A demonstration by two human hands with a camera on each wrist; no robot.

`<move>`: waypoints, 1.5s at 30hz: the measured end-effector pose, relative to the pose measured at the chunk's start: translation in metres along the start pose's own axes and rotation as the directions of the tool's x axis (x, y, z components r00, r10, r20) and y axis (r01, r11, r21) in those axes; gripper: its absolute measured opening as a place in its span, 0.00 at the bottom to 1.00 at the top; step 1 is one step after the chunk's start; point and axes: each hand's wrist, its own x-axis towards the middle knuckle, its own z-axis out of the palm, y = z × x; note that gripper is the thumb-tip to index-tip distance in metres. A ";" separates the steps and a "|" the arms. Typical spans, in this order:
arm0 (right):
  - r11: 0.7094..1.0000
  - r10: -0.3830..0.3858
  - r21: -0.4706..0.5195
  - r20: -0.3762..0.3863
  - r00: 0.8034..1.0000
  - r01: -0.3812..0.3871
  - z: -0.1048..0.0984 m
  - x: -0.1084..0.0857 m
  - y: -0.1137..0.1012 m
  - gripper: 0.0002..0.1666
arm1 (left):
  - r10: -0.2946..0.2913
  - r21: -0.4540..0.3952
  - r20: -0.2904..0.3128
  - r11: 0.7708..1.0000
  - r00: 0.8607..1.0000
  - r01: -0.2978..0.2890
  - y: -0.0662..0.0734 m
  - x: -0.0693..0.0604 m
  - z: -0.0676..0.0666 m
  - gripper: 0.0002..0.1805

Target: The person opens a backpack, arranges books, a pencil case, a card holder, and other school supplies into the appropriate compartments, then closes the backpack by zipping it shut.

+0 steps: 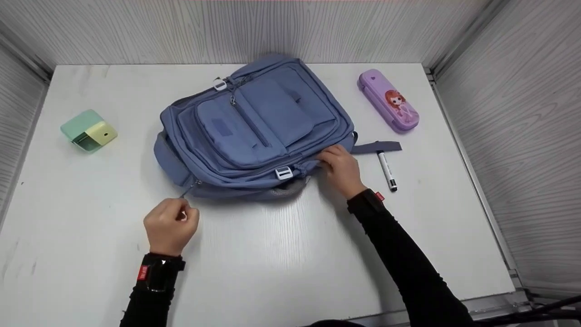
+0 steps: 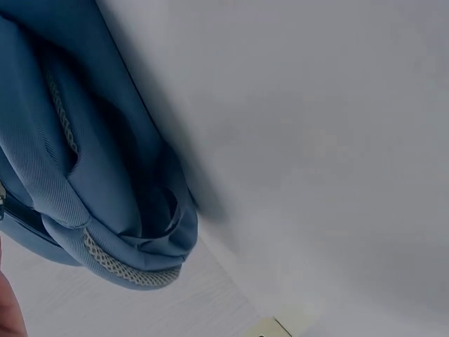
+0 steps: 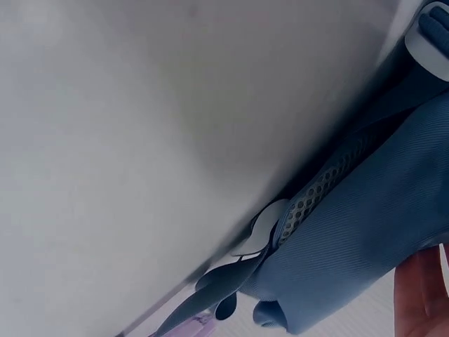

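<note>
- Beneath the left hand [image 1: 171,229] and the right hand [image 1: 342,171] spreads a white table [image 1: 254,272].
- Bag [image 1: 268,113]: blue, lying flat ahead of the hands and between them, its pockets facing up; its near left corner is just ahead of the left hand, its near edge at the right fingertips.
- Left hand: clenched, back upward, fingers curled round the end of the cord.
- Right hand: grasping the bag's near edge, fingers bent over the fabric.
- Case [image 1: 386,100]: purple, with a cartoon girl on its lid, beyond the right hand and to its right, apart from the bag.
- Box [image 1: 75,125]: green and yellow, ahead of the left hand and well to its left.
- Strap [image 1: 386,146]: running from the bag, right of the right hand.
- Pen [image 1: 386,167]: white with a black end, right of the right hand, its far end at the strap.
- Buckle [image 1: 284,173]: white, on the bag, just left of the right hand.
- Cord [image 1: 183,195]: thin, between the left hand and the bag's corner.
</note>
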 end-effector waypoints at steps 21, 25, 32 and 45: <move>0.952 -0.240 -0.186 0.049 0.970 0.245 0.031 -0.018 -0.162 0.15 | 0.118 -0.046 0.079 0.992 0.990 -0.115 0.040 -0.004 0.005 0.08; 0.952 -0.208 -0.220 0.050 0.977 0.214 0.038 -0.009 -0.166 0.06 | 0.108 0.024 0.127 0.993 0.986 -0.112 0.037 0.000 -0.001 0.14; 0.939 -0.268 -0.231 -0.031 0.963 0.254 0.040 -0.005 -0.157 0.07 | 0.014 0.076 0.154 0.997 0.988 -0.026 0.023 0.011 -0.004 0.02; 0.946 -0.316 -0.089 -0.022 0.949 0.313 0.025 -0.023 -0.133 0.12 | -0.103 0.151 0.088 0.985 0.991 0.089 -0.008 0.040 -0.003 0.05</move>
